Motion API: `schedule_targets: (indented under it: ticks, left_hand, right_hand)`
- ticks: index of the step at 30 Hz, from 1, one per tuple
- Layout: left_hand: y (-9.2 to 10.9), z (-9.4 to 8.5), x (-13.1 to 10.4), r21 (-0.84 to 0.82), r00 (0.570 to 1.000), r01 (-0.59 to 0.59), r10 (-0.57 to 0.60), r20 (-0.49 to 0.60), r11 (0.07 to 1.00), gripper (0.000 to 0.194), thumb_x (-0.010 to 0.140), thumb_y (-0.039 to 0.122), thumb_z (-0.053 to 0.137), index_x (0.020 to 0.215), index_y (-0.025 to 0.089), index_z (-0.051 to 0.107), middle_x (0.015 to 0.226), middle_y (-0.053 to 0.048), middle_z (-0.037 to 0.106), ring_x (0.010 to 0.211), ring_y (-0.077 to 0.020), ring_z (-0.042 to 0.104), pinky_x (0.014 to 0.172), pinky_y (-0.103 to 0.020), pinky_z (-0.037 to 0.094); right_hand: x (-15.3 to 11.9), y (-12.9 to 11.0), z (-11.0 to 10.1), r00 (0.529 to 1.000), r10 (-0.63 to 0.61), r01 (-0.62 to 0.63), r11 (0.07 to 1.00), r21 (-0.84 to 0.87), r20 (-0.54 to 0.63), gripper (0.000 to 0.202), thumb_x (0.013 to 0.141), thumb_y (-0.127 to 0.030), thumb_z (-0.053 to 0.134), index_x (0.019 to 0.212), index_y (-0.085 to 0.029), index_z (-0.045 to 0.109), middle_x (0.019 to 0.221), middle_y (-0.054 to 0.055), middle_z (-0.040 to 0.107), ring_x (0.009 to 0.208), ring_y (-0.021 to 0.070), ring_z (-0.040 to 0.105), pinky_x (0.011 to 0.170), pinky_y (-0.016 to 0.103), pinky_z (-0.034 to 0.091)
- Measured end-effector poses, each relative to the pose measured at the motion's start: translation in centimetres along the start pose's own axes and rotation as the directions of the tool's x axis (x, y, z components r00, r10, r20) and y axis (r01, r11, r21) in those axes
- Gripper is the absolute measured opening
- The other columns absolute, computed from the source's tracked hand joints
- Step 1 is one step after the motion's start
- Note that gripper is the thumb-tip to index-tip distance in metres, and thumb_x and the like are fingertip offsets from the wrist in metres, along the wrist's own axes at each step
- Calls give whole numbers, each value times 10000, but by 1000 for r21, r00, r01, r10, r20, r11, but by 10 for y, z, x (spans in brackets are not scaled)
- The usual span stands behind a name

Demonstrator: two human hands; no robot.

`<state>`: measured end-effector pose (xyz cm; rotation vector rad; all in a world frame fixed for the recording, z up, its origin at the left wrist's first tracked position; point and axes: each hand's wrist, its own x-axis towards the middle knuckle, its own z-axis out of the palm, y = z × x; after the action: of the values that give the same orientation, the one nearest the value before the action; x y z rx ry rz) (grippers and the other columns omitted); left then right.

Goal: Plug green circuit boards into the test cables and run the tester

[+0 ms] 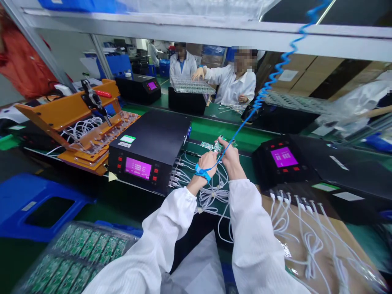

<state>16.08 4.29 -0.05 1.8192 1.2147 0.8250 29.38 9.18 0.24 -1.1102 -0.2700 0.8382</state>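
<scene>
Over the bench's middle, my right hand (230,156) grips a small green circuit board (218,144), its thumb lying on top. Close against it, my left hand (208,160) is closed, fingers curled; what they hold is hidden. A blue wrist strap (202,173) circles my left wrist, with a coiled blue cord (260,100) rising from it. Another piece of green board (207,145) shows just left of my right thumb. Below both hands lies a tangle of white cables (211,195). Several plugs run into the side of the black tester box (150,134) with a lit purple screen.
An orange fixture (69,107) with a toggle clamp stands left. A second black tester (284,159) and white cables (310,249) are at right. A tray of green boards (82,245) sits lower left. Across the bench, a co-worker (235,81) reaches over a clear tray (194,86).
</scene>
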Motion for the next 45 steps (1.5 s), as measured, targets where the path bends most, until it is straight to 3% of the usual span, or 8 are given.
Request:
schedule_targets:
  ticks: [5,9,13,16,18,27,35,45]
  left_hand:
    - [-25,-3,-5,-95,998,70,-70,7,993,261,1027,250,500,804,205,627,881,-99,713,945,-250,693,914,-345,496]
    - [-42,-8,-5,-199,983,174,-181,-17,964,137,1011,240,523,1025,169,639,926,-90,699,704,-179,658,695,-290,519]
    - [-46,-19,-15,-275,972,225,-234,1,935,346,1006,312,558,1313,155,528,1032,-90,666,429,-86,496,453,-262,433]
    - [-44,-32,-26,-306,976,209,-217,9,929,337,1004,313,570,1302,161,532,1031,-78,639,412,-55,483,414,-235,417]
    - [-42,-41,-33,-322,981,188,-196,7,928,294,1007,304,565,1265,165,547,1025,-69,623,426,-48,497,403,-220,417]
    - [-36,-54,-32,-385,989,132,-149,-16,914,228,1031,280,494,1226,170,534,844,6,573,386,-75,484,364,-240,415]
    - [-27,-33,16,-356,970,124,-188,-152,926,246,1024,374,523,1157,171,567,812,-11,631,395,-102,494,454,-261,410]
    - [-21,-22,23,-181,978,-6,-32,-204,983,308,1018,369,471,785,237,624,662,-7,575,695,-199,582,662,-271,399]
  right_hand:
    - [34,-14,-15,956,-242,243,970,-13,-169,104,871,-158,728,814,-142,643,719,-12,715,631,98,691,635,194,586]
    - [29,7,-11,925,-325,374,874,-310,198,115,902,-243,697,940,-141,657,848,41,765,662,150,733,748,309,615]
    - [13,40,13,757,-207,647,369,-667,620,194,922,-130,600,1108,-153,650,1014,133,784,919,250,766,902,393,576]
    - [3,59,31,556,80,829,-116,-547,827,358,857,-4,571,1180,-135,651,1151,208,750,1096,324,721,962,414,536]
    - [-3,67,38,482,205,871,-222,-439,852,356,879,-2,537,1198,-120,645,1182,225,731,1103,329,714,944,403,538]
    - [-13,67,35,470,194,877,-218,-429,861,308,894,-77,588,1196,-130,612,1189,185,705,1104,280,690,922,356,540]
    - [-9,18,-6,507,-167,852,243,-463,845,197,948,-227,468,1135,-194,520,1075,90,709,959,222,662,869,348,508]
    - [-34,18,-18,509,-180,860,139,-491,842,195,991,-231,390,1163,-232,482,1122,106,708,1018,248,688,887,354,509]
